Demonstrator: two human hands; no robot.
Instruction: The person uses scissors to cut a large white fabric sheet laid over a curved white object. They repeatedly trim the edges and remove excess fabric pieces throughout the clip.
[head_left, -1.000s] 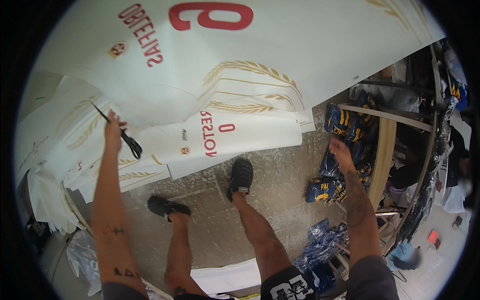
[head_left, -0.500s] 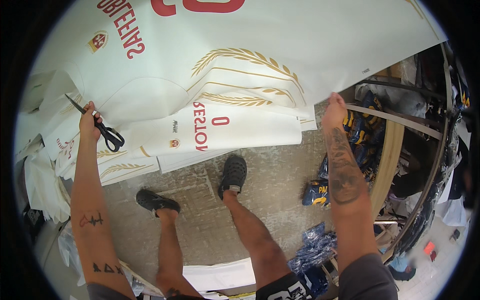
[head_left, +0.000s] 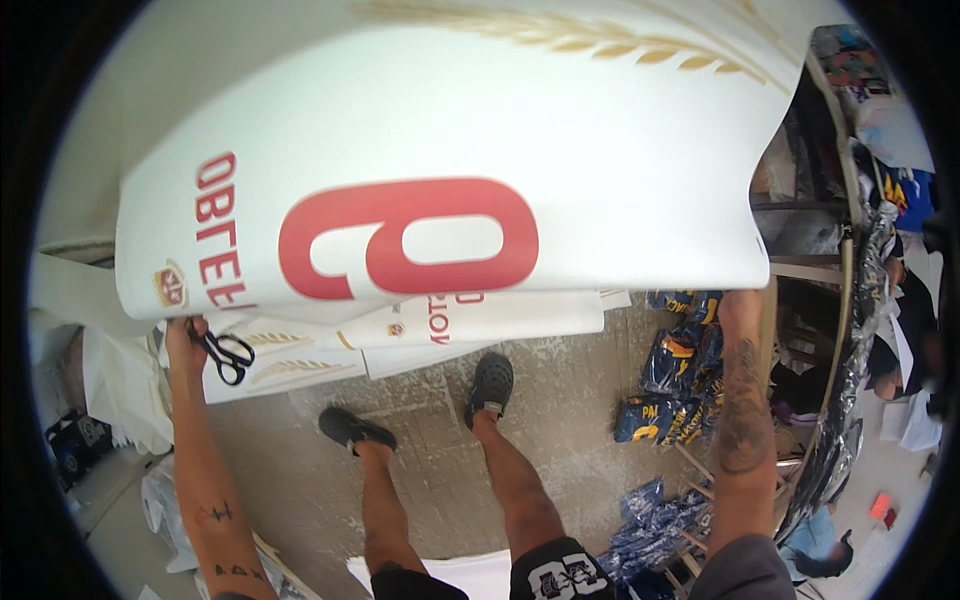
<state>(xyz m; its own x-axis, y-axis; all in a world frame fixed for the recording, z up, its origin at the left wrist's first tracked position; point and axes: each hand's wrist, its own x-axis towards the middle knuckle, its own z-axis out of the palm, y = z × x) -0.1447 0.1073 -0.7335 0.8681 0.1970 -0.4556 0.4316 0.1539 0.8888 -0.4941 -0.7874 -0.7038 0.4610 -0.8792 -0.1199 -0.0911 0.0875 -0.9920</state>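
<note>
A large white printed sheet (head_left: 640,150), with a big red figure, red lettering, a small crest and gold wheat motifs, is folded over across the upper view. At its lower left edge my left hand (head_left: 186,345) is closed on black scissors (head_left: 230,355), its fingertips partly hidden by the sheet. My right hand (head_left: 740,310) grips the sheet's lower right edge, fingers mostly hidden behind it. Beneath lie more white printed sheets (head_left: 540,320), partly covered by the lifted one.
My feet stand on a worn floor (head_left: 430,470). Bagged navy-and-yellow garments (head_left: 668,360) are piled at the right beside a curved rail (head_left: 850,260). Crumpled white material (head_left: 125,380) lies at the left. Another person (head_left: 815,555) shows at the lower right.
My right hand has risen to the sheet's edge and taken hold. The sheet is now folded over, its large figure lower in view. My left hand, still with scissors, has shifted left and down.
</note>
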